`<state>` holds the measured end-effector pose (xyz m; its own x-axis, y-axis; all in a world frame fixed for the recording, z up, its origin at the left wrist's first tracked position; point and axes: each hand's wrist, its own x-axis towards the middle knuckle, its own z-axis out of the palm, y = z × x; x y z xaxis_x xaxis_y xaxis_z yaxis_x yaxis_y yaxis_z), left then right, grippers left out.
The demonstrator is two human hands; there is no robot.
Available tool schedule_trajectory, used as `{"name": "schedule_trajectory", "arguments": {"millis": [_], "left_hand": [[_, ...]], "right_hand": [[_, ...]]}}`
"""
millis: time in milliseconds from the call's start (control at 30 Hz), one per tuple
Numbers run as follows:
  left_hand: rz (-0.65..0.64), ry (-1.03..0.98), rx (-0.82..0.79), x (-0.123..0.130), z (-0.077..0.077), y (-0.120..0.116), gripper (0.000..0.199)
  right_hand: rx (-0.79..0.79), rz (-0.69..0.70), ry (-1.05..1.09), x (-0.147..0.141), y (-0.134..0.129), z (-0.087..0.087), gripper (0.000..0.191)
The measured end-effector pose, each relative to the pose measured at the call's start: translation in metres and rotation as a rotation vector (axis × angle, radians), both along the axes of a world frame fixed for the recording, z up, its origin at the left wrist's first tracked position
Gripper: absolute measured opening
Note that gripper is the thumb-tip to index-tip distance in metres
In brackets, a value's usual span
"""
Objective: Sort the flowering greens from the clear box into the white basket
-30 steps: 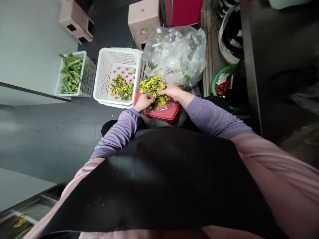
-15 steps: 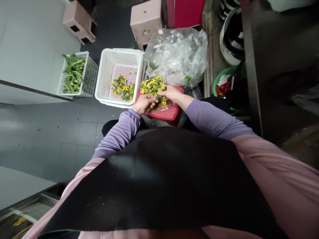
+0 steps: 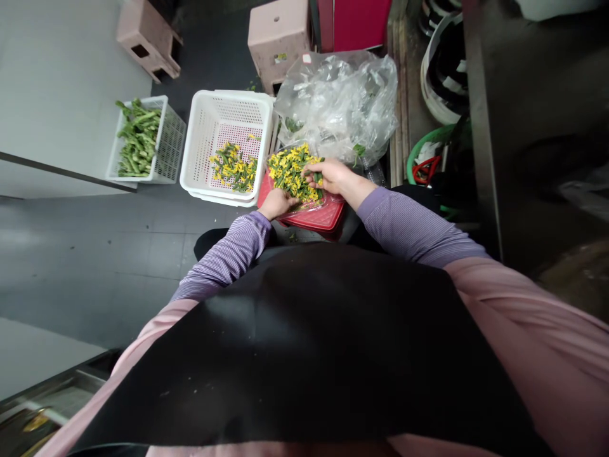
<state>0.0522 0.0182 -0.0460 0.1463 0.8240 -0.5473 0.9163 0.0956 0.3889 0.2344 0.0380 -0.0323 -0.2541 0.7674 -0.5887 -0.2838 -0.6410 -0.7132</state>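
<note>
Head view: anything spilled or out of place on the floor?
Minor litter only. Green scraps lie by the pink stool behind the white basket, and dark specks dot the grey floor; they look like dropped trimmings. The yellow-flowered greens look contained. Nothing looks tipped or broken.

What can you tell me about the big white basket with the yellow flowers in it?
The white basket looks like plastic, roughly rectangular, with a smooth rim and perforated walls. It stands upright and open, left of the red lid. Yellow-flowered green pieces lie loosely on its pinkish-patterned bottom. Neither hand touches it.
</note>
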Motion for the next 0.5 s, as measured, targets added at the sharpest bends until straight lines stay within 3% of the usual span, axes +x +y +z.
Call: {"name": "schedule_trajectory", "arguments": {"millis": [100,233,500], "left_hand": [[-0.232,0.305,0.094,0.003,-0.008,0.001,0.026],[-0.353,0.461,0.073,0.023,-0.012,0.003,0.034],[-0.190,0.451,-0.064,0.039,-0.017,0.012,0.041]], "right_hand": [[-0.017,-0.002,0.028,0.004,0.004,0.000,0.017],[-0.030,0.026,-0.010,0.003,0.002,-0.001,0.014],[0.003,0.064,-0.033,0.003,0.000,0.001,0.012]]}}
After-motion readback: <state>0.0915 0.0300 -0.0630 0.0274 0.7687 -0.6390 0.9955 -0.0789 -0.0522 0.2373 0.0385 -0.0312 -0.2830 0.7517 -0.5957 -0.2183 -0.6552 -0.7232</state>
